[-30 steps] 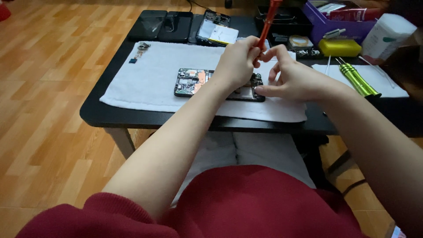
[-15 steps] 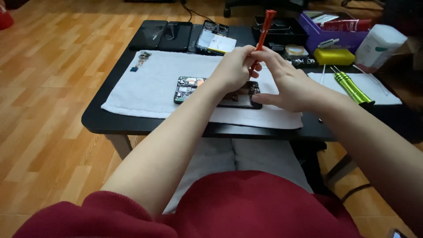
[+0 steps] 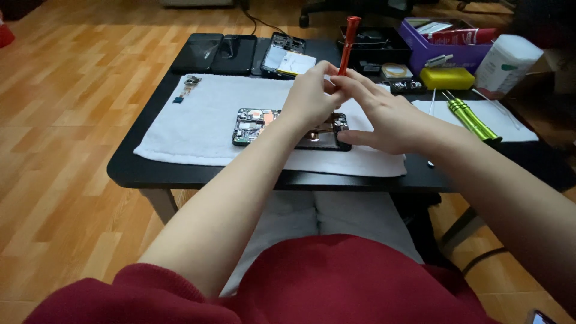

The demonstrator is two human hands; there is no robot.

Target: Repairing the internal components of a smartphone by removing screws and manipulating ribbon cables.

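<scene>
An orange screwdriver (image 3: 347, 45) is held upright by both hands — left hand (image 3: 312, 99) and right hand (image 3: 384, 114) closed on it. Its tip is set over an opened phone (image 3: 258, 123) laid on a white towel (image 3: 204, 114) on the desk (image 3: 129, 171).

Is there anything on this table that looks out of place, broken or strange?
The phone on the white towel lies open with its circuit boards bare, under both hands. A small loose part with a ribbon cable lies alone near the towel's far left corner. Nothing looks spilled.
</scene>
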